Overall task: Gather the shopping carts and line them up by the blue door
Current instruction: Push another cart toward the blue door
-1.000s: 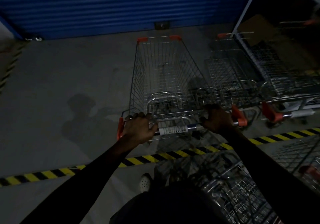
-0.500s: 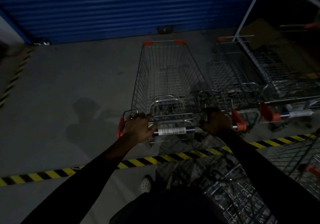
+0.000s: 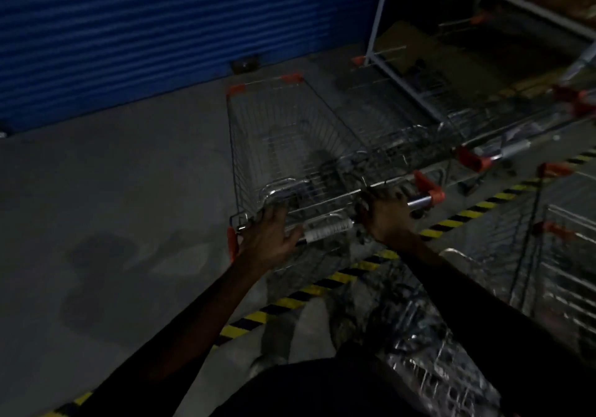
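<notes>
silver wire cart — orange corner caps, white label on handle

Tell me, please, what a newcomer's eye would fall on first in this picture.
First, the wire shopping cart in the middle, facing the blue door at upper left. The right hand grips its handle, while the left hand lies with spread fingers over the handle's left end. A yellow-and-black floor stripe crosses under the arms, and more carts stand to the right.
</notes>
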`<act>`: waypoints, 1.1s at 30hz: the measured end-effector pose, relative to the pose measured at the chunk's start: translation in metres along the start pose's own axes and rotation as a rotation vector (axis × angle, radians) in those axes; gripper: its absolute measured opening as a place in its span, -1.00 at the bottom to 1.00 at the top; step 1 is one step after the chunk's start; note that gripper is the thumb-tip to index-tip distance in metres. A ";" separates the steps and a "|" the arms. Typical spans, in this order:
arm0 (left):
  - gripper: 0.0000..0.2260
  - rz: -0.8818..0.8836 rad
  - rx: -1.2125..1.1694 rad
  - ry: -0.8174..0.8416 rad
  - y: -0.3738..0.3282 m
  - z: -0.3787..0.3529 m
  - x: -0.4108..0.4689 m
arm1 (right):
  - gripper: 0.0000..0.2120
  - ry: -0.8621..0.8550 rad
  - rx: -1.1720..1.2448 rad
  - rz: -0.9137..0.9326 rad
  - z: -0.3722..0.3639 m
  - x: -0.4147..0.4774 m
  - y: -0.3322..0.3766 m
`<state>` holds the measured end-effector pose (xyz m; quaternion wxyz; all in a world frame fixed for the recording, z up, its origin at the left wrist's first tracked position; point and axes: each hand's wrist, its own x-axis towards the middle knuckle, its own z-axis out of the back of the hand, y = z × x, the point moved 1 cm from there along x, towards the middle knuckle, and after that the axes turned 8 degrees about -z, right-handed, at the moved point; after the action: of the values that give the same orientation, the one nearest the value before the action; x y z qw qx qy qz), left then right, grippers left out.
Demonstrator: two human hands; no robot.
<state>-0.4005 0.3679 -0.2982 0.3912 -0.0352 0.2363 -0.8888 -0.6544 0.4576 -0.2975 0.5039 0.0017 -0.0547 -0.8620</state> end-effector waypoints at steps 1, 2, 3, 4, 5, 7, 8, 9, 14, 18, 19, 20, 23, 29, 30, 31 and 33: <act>-0.20 -0.038 -0.002 -0.031 -0.001 0.003 -0.006 | -0.50 -0.005 -0.026 -0.019 -0.004 -0.013 0.011; -0.29 -0.076 -0.010 -0.070 -0.002 0.007 -0.013 | -0.51 -0.019 -0.012 -0.059 -0.004 -0.027 0.024; -0.34 -0.144 -0.038 -0.114 0.001 0.009 -0.017 | -0.51 -0.059 0.012 -0.093 -0.008 -0.039 0.034; -0.34 -0.226 -0.082 -0.135 0.002 0.013 -0.022 | -0.50 -0.077 0.046 -0.118 -0.012 -0.048 0.043; -0.31 -0.292 -0.157 -0.139 0.009 0.011 -0.022 | -0.45 -0.049 0.086 -0.135 -0.013 -0.058 0.053; -0.31 -0.349 -0.296 -0.123 0.021 0.009 -0.025 | -0.27 0.026 0.203 -0.138 -0.009 -0.075 0.071; -0.32 -0.374 -0.337 -0.104 0.020 0.010 -0.029 | -0.22 0.033 0.282 -0.167 -0.005 -0.085 0.079; -0.32 -0.407 -0.371 -0.100 0.018 0.012 -0.033 | -0.24 0.020 0.353 -0.216 0.001 -0.096 0.086; -0.39 -0.540 -0.462 -0.213 -0.008 0.023 -0.048 | -0.26 -0.098 0.526 -0.334 0.023 -0.147 0.107; -0.43 -0.660 -0.508 -0.230 -0.031 0.023 -0.065 | -0.26 -0.192 0.567 -0.365 0.038 -0.183 0.101; -0.44 -0.698 -0.510 -0.232 -0.036 0.022 -0.072 | -0.25 -0.216 0.566 -0.378 0.041 -0.193 0.100; -0.44 -0.719 -0.522 -0.224 -0.041 0.022 -0.080 | -0.24 -0.249 0.567 -0.383 0.044 -0.203 0.098; -0.43 -0.729 -0.564 -0.149 -0.061 0.018 -0.106 | -0.26 -0.325 0.612 -0.412 0.061 -0.239 0.095; -0.41 -0.785 -0.582 -0.122 -0.105 -0.007 -0.181 | -0.31 -0.493 0.532 -0.498 0.087 -0.350 0.080; -0.42 -0.804 -0.589 -0.118 -0.111 -0.014 -0.200 | -0.30 -0.501 0.522 -0.527 0.086 -0.373 0.075; -0.43 -0.819 -0.598 -0.110 -0.117 -0.021 -0.220 | -0.30 -0.508 0.521 -0.543 0.086 -0.397 0.070; -0.45 -0.862 -0.608 -0.092 -0.126 -0.036 -0.261 | -0.30 -0.518 0.530 -0.556 0.085 -0.446 0.063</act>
<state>-0.3152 0.6413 -0.2418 -0.0279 -0.2799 0.4302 -0.8578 -0.3852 0.8220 -0.2303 0.2055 -0.0702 -0.3946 -0.8928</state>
